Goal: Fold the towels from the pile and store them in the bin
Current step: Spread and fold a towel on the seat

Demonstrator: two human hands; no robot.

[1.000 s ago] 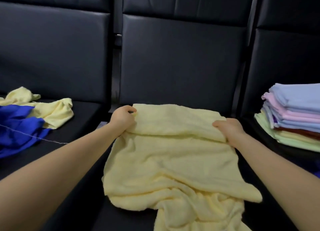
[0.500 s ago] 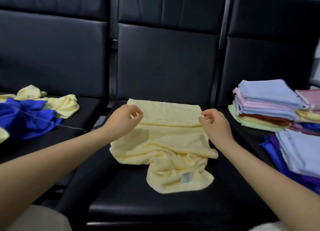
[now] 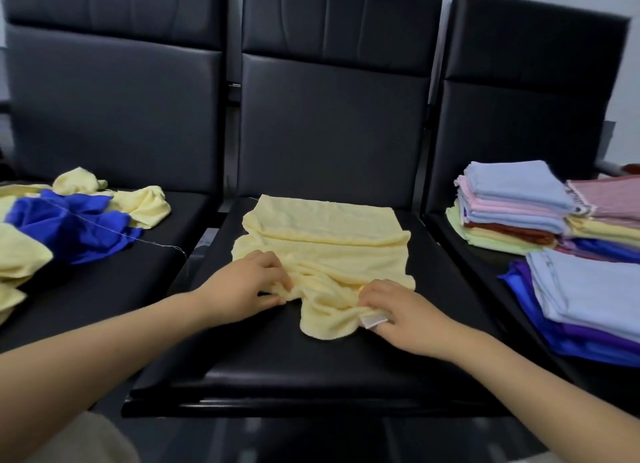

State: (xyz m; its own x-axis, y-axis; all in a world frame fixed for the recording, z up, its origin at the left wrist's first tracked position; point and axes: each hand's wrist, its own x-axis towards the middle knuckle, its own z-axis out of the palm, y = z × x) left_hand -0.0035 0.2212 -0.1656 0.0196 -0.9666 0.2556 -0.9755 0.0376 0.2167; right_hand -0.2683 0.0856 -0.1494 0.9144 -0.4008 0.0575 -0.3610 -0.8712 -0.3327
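A pale yellow towel (image 3: 325,234) lies partly folded on the middle black seat (image 3: 311,365), its far half flat and its near edge bunched. My left hand (image 3: 246,284) pinches the bunched near-left edge. My right hand (image 3: 398,315) grips the near-right corner by the white label. An unfolded pile of yellow and blue towels (image 3: 69,220) lies on the left seat. No bin is in view.
Stacks of folded towels (image 3: 512,206) in blue, pink, red and yellow sit on the right seat, with a larger pale blue and purple stack (image 3: 588,299) nearer. Tall black chair backs (image 3: 332,116) stand behind all three seats.
Both hands let go of the towel's far edge and came back toward me to take hold of the crumpled near edge. The camera view has pulled back and tilted.
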